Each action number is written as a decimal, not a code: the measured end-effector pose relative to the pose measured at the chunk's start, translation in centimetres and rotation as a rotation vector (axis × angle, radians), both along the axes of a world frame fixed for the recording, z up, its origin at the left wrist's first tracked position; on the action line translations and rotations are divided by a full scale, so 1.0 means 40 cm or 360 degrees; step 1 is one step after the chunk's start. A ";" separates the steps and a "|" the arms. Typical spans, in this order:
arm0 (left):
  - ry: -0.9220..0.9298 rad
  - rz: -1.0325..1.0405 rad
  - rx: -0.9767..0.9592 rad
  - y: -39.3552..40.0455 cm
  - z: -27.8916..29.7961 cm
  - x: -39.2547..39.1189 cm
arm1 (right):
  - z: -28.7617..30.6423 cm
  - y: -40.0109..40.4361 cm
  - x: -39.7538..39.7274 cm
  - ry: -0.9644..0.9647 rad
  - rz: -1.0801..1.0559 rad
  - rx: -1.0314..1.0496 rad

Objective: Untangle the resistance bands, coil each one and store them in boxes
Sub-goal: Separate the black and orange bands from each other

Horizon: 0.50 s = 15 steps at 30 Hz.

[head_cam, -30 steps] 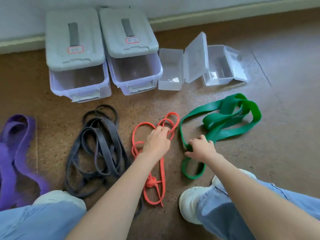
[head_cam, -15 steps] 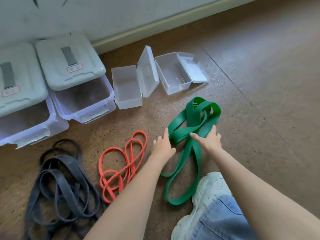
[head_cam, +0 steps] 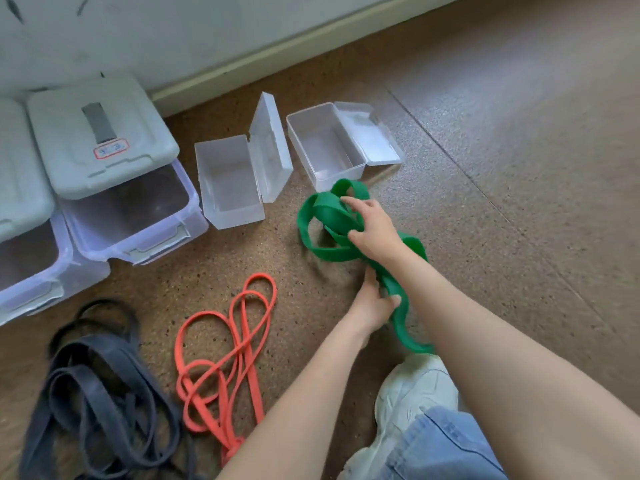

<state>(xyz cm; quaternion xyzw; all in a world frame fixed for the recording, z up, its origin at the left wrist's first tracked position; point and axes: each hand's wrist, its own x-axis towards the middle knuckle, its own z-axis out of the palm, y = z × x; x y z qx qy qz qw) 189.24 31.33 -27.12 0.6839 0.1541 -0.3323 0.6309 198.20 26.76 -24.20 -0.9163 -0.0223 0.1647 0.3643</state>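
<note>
A wide green resistance band point(head_cam: 323, 220) is bunched in loose loops on the brown floor in front of two small clear boxes. My right hand point(head_cam: 372, 226) lies on top of the loops, thumb hooked under a strand. My left hand point(head_cam: 372, 303) grips the band's lower length, which trails down toward my shoe. A thin orange band point(head_cam: 239, 344) lies in loops to the left, knotted near its bottom end. A dark grey band point(head_cam: 100, 393) lies tangled at the lower left.
Two small clear boxes point(head_cam: 228, 183) point(head_cam: 323, 147) stand open by the wall. Two big lidded bins point(head_cam: 114, 168) point(head_cam: 20, 237) sit to the left. My white shoe point(head_cam: 412, 393) and jeans knee are at the bottom. Bare floor stretches to the right.
Both hands have gathered the green band into a tighter bunch nearer the clear boxes. My left hand went from open beside it to gripping its lower length. The camera view shifted right.
</note>
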 end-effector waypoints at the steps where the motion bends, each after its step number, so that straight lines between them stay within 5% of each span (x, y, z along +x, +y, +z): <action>1: 0.0120 -0.0051 -0.0011 -0.012 0.007 -0.003 | -0.011 -0.011 0.000 0.0089 0.0016 -0.0203; 3: 0.0207 -0.0326 0.0068 -0.018 0.012 -0.019 | -0.038 -0.045 -0.031 0.0345 0.0025 -0.0671; 6: 0.0023 -0.0556 0.0638 0.036 -0.003 -0.031 | -0.059 -0.068 -0.088 0.0416 -0.0095 -0.0979; 12: -0.0106 -0.0338 0.0915 0.148 0.003 -0.028 | -0.005 -0.004 -0.124 -0.0122 -0.0341 -0.1032; 15: -0.0273 -0.0140 0.0936 0.186 0.049 -0.031 | 0.046 0.057 -0.143 -0.0285 -0.0296 -0.0741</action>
